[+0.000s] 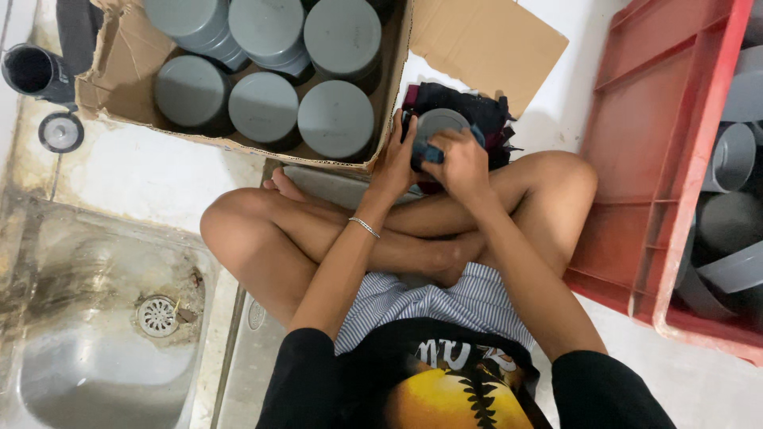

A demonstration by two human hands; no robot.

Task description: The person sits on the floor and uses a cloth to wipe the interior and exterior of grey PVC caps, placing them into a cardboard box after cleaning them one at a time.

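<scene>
Down at seven o'clock lies a steel sink basin (95, 373), stained, with a round drain strainer (157, 315) in its floor. Up at ten o'clock a dark open pipe piece (33, 71) stands on the white floor, and just below it sits a small round metal disc (60, 132). From eleven to twelve o'clock an open cardboard box (119, 79) holds grey plastic caps (264, 107) packed in rows, some stacked on others.

At the centre the person sits cross-legged. The left hand (395, 163), with a thin bracelet (364, 227) on its wrist, curls its fingers around the left edge of a grey round cap (439, 123), gripping it. The right hand (462, 163) is closed on a small blue cloth (429, 153), pressing it against the front of that cap. The cap is held just above the knees, slightly past twelve o'clock from the crossed shins, right beside the box's near corner. Behind it, touching the hands, lies a heap of dark rags (477, 111) on the floor.

From one to four o'clock a red plastic crate (644, 159) holds more grey pipe fittings (731, 159), curved and round, lying loosely in it.
</scene>
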